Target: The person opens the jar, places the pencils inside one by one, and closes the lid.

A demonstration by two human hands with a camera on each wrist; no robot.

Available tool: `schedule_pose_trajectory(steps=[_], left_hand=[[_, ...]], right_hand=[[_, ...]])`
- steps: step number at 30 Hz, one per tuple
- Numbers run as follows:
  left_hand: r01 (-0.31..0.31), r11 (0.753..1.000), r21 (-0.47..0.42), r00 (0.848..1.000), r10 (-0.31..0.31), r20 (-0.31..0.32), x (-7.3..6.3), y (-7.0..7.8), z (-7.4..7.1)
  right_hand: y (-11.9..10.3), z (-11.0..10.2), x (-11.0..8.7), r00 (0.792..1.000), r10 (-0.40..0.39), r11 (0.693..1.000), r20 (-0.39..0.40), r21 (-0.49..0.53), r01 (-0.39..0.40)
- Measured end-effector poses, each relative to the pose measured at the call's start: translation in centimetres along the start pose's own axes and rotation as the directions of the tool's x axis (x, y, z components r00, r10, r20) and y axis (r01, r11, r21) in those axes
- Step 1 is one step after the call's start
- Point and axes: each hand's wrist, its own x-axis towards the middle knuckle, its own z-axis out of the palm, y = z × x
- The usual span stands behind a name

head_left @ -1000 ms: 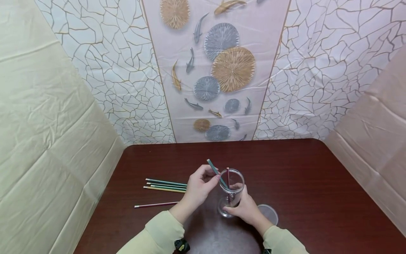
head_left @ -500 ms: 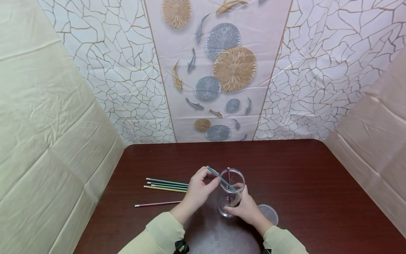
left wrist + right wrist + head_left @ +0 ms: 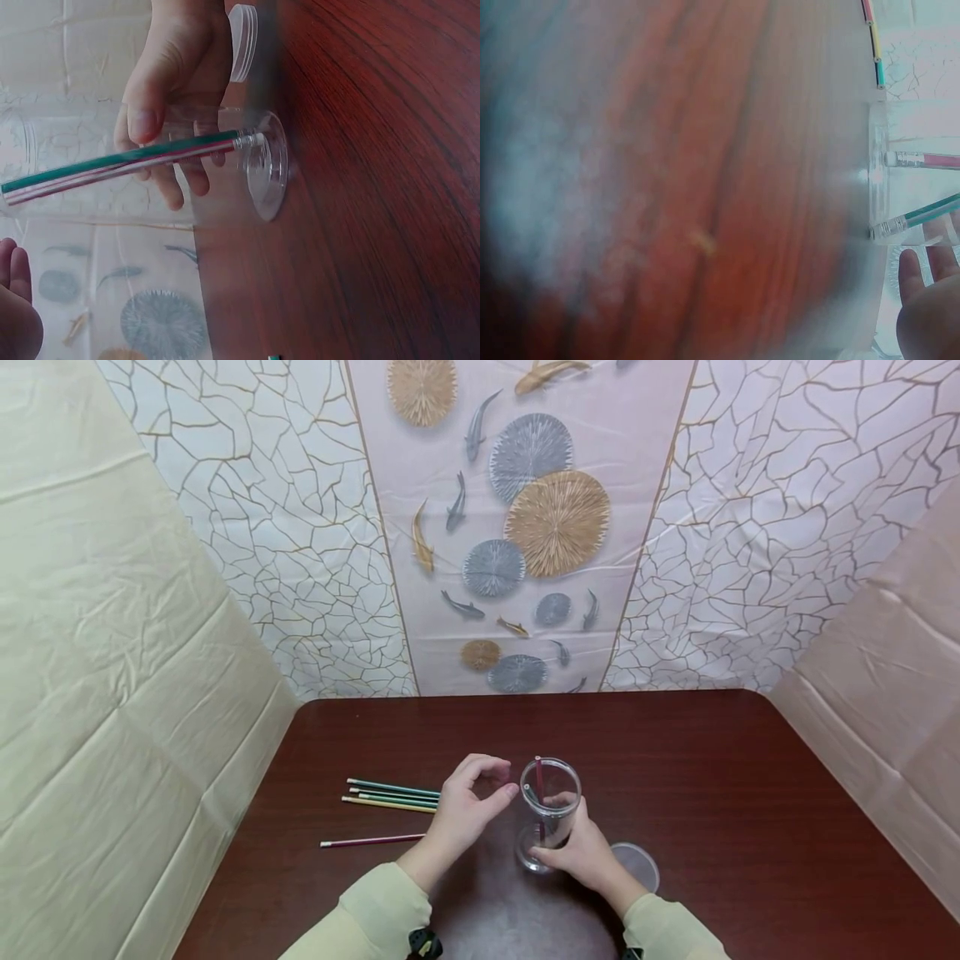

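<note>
A clear jar (image 3: 551, 827) stands on the table with its mouth uncovered, and my right hand (image 3: 581, 852) grips its side. Inside it are two pencils, a red pencil (image 3: 539, 777) and a green pencil (image 3: 97, 163), eraser ends at the bottom; in the left wrist view they lean close together. My left hand (image 3: 468, 797) is beside the jar's rim on the left, fingers loosely bent and holding nothing. Left of that hand lie several green and yellow pencils (image 3: 390, 802) in a bunch, partly hidden by it. A separate red pencil (image 3: 372, 841) lies nearer the front.
A round clear lid (image 3: 636, 867) lies on the brown table (image 3: 750, 793) just right of the right wrist. Patterned cloth (image 3: 480, 527) hangs along the table's back edge, and pale cloth walls rise on both sides.
The green pencil, earlier pinched by my left hand at the rim, has been let go and dropped into the jar beside the red one. The right hand keeps its grip.
</note>
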Motion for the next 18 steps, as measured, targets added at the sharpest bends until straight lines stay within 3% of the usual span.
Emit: schedule_pose_trajectory(steps=[6, 11, 18], left_hand=[[-0.009, 0.999, 0.036, 0.998, 0.011, -0.06, -0.4, -3.9, -0.9], [-0.023, 0.989, 0.148, 0.996, 0.034, -0.078, -1.0, -5.7, -2.6], [-0.057, 0.93, 0.364, 0.997, 0.07, -0.024, -2.2, -8.2, -5.2]], right_hand=[[0.0, 0.1, 0.0, 1.0, -0.011, 1.0, -0.002, -0.004, 0.011], [0.2, 0.1, 0.0, 1.0, -0.011, 1.0, -0.001, -0.001, 0.011], [0.1, 0.1, 0.0, 1.0, 0.012, 1.0, 0.009, 0.0, -0.012]])
